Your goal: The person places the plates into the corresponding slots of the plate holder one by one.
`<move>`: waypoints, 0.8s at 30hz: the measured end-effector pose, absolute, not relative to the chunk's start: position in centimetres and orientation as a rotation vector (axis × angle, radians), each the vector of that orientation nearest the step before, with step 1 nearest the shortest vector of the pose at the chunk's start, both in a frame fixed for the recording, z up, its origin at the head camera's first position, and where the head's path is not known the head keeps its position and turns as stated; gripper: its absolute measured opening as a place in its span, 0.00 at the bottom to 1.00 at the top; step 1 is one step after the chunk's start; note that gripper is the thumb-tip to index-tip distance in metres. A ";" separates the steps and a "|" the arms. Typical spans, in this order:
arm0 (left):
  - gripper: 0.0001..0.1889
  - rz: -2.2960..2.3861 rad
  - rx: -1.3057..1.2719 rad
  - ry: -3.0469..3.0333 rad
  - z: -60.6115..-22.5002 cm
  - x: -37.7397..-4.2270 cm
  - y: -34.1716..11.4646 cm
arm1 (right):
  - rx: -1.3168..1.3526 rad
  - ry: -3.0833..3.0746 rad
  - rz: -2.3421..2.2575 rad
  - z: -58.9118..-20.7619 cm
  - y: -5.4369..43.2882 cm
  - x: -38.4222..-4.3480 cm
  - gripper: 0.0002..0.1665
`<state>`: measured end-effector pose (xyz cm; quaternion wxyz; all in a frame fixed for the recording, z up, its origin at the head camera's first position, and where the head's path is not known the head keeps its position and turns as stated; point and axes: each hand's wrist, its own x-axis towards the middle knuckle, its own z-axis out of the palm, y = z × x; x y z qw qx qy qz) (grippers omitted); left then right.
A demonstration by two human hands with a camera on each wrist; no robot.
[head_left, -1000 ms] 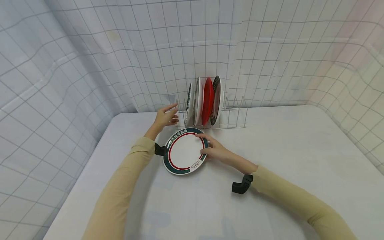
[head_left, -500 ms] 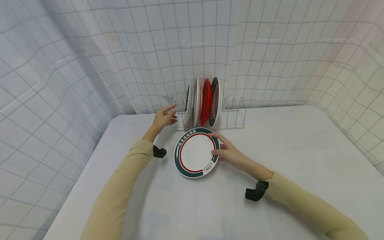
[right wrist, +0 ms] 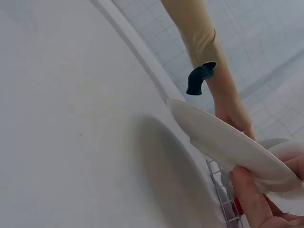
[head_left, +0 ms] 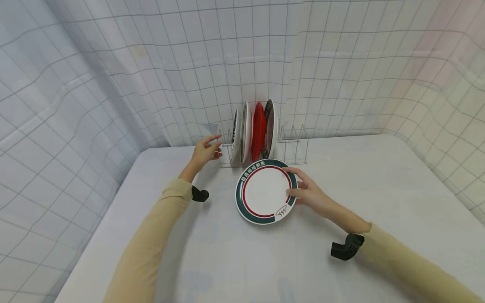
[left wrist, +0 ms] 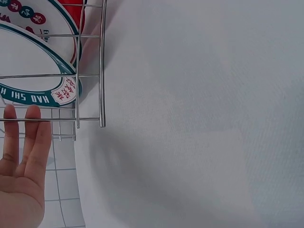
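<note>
My right hand (head_left: 310,193) pinches a round white plate (head_left: 266,192) by its right edge, thumb on the face and fingers behind. The plate has a dark green rim band with characters and a red ring. In the right wrist view its underside (right wrist: 223,137) is tilted over the table, its shadow below. At the left end of a wire dish rack (head_left: 291,163), my left hand (head_left: 204,152) touches the wires with extended fingers (left wrist: 35,147). Several plates stand upright in the rack: a green-rimmed one (head_left: 235,139), a white one (head_left: 247,130), a red one (head_left: 258,128) and a dark-rimmed one (head_left: 268,122).
The rack stands at the back of the white-covered table (head_left: 379,189), against a white grid-patterned curtain (head_left: 182,71). Its right slots (head_left: 295,145) hold no plates. Each wrist carries a black camera mount (head_left: 347,247).
My right hand has carried the plate rightward, away from the left hand, to below the middle of the rack. The left hand stays at the rack's left end. The head view has shifted slightly.
</note>
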<state>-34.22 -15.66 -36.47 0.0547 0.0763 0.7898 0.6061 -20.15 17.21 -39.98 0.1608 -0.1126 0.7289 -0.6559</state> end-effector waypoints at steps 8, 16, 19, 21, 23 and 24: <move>0.24 1.833 0.231 2.377 -36.6 -34.5 -15.7 | -0.325 2.179 -1.867 -39.0 20.2 -19.3 0.36; 0.23 1.827 0.243 2.397 -38.0 -35.6 -16.1 | -0.336 2.198 -1.933 -38.0 22.7 -18.3 0.34; 0.24 1.820 0.250 2.424 -38.4 -35.8 -16.2 | -0.343 2.237 -1.937 -37.5 23.5 -18.0 0.34; 0.23 1.824 0.251 2.432 -38.5 -35.8 -16.2 | -0.345 2.266 -1.937 -37.2 23.9 -17.9 0.34; 0.23 1.831 0.251 2.433 -38.6 -35.8 -16.2 | -0.341 2.280 -1.956 -36.9 24.3 -17.9 0.33; 0.23 1.834 0.249 2.432 -38.6 -35.8 -16.2 | -0.341 2.287 -1.967 -36.7 24.5 -17.9 0.33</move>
